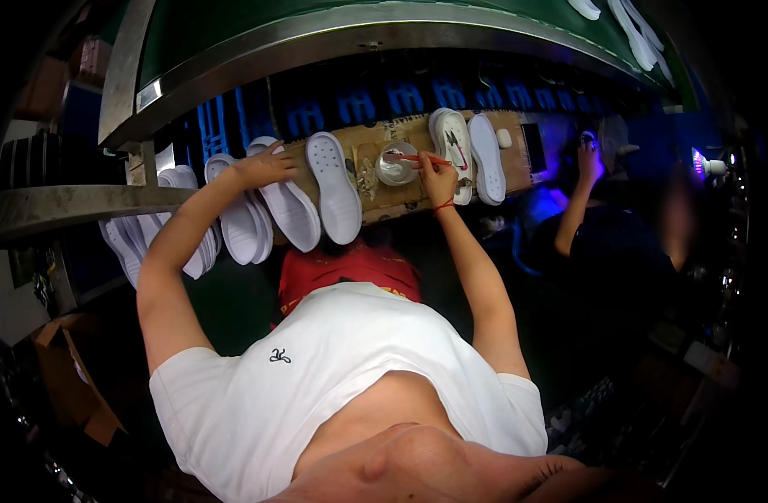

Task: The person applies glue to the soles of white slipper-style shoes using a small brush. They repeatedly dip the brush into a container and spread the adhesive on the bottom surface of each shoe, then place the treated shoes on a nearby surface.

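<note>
My left hand (265, 169) lies across the upper part of a white shoe sole (292, 210), its fingers stretched out over it. Just right of that stands another white sole (334, 189) with small holes near its top. My right hand (438, 182) is closed around a thin red stick-like tool (407, 157), whose tip reaches over a round whitish cup (395, 166); the exact kind of tool is unclear. Dark-bladed snips (453, 141) rest on a white sole (439, 126) beside my right hand. One more sole (487, 159) is right of it.
Stacked white soles (241, 226) line the left side of the cardboard-covered bench (375, 134). A metal-edged green surface (317, 21) hangs over the far side. At the right, a co-worker's hand (589, 159) is under purple light. A small white block (504, 138) sits near the bench's right end.
</note>
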A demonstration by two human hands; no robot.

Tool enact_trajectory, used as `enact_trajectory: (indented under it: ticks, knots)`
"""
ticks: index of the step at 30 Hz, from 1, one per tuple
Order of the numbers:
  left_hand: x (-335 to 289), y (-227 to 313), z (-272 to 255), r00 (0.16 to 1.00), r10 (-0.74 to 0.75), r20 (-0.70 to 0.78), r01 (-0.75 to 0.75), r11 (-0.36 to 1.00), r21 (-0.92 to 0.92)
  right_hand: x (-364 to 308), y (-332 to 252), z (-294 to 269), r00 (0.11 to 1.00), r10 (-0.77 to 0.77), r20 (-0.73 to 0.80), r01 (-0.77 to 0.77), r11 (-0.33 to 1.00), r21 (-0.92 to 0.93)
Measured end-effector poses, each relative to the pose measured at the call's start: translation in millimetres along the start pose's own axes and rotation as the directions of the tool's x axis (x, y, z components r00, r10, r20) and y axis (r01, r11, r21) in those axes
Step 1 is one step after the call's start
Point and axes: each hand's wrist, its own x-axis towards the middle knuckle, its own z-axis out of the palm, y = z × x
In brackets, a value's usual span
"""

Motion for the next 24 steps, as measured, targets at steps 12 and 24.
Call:
enact_trajectory:
  ticks: [12, 24]
  knots:
    - [-40, 80, 17, 0.838, -0.523, 0.154, -0.094, -0.417, -0.904, 6, -2, -25, 0.931, 0.340, 0.134, -0.359, 0.921, 0.152]
    - [19, 142, -21, 0.955, -0.283, 0.089, -0.246, -0.923, -0.295, 20, -162, -24, 0.880, -0.068, 0.471, -0.168, 0.881, 0.441]
